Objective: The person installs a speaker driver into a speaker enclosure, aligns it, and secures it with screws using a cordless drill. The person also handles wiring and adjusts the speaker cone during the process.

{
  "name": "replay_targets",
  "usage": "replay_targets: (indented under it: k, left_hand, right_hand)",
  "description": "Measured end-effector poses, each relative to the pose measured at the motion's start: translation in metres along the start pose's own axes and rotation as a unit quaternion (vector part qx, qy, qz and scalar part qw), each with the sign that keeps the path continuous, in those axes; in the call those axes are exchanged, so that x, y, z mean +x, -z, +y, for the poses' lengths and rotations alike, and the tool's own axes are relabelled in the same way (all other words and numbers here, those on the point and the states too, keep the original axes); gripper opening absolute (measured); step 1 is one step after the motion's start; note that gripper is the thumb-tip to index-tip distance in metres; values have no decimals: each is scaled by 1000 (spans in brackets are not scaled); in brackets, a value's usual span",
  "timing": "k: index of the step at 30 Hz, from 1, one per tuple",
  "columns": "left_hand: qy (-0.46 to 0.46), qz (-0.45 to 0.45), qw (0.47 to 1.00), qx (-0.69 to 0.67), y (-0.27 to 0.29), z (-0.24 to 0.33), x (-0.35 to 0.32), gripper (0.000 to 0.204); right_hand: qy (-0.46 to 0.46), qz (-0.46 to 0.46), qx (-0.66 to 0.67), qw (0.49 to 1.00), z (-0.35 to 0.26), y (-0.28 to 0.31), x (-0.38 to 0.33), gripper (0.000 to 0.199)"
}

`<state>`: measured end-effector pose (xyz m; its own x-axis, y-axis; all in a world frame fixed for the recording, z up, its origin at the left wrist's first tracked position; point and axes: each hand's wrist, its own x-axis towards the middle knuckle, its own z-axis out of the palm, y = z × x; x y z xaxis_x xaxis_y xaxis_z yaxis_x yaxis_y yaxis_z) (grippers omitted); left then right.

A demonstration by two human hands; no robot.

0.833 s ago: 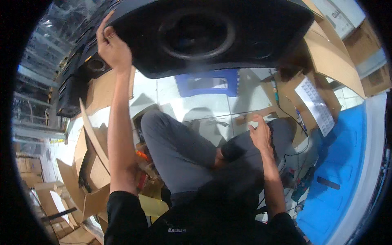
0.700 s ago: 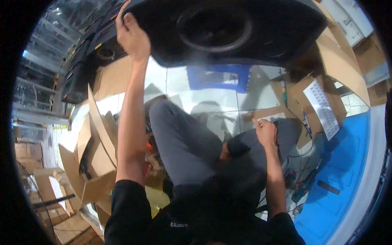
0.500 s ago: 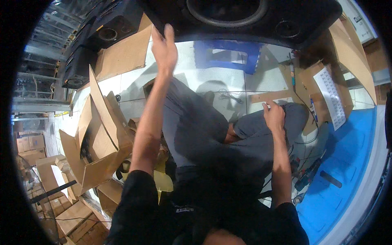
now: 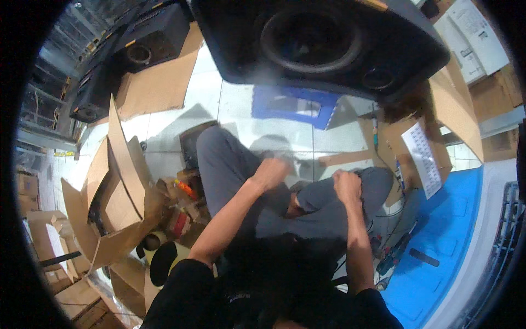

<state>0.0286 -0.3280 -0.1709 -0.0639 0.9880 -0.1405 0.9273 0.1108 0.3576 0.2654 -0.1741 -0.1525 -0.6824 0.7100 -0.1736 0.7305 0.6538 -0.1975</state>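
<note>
A large black loudspeaker cabinet [image 4: 235, 57] with a round cone stands in front of me, across the top of the view. Below its lower edge shows a blue plastic piece [image 4: 285, 112] with an opening, perhaps a stool. My left hand [image 4: 272, 174] hangs over my lap, apart from the loudspeaker; motion blurs its fingers and I cannot make out anything in them. Above my right knee, my right hand [image 4: 348, 186] is closed, its fingers curled together; whatever it may hold is too small or hidden to name.
Open cardboard boxes [image 4: 123, 192] crowd my left side. More loudspeakers [image 4: 159, 41] stand far left on flat cardboard [image 4: 159, 88]. To the right lie a printed white sheet [image 4: 422, 159], a cable, a green power tool [image 4: 394, 255] and a blue plastic surface [image 4: 438, 230].
My left hand has come away from the loudspeaker's left edge, back toward my lap. The right hand stays over the knee, its fingers more curled. The view has shifted, showing more of the loudspeaker.
</note>
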Motion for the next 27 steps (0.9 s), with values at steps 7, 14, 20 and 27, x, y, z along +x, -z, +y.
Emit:
replay_targets:
  k: [7, 14, 20, 27]
  left_hand:
    - [26, 113, 987, -111, 23, 11, 1, 22]
    - [-41, 413, 909, -41, 114, 23, 28, 54]
    - [-42, 577, 813, 71, 219, 18, 54, 85]
    - [-4, 547, 834, 71, 236, 9, 75, 99]
  right_hand:
    - [9, -5, 16, 1000, -7, 8, -2, 44]
    - [-10, -16, 32, 999, -6, 9, -3, 41]
    - [13, 15, 38, 999, -4, 9, -5, 39]
    - [9, 23, 51, 998, -2, 9, -4, 38]
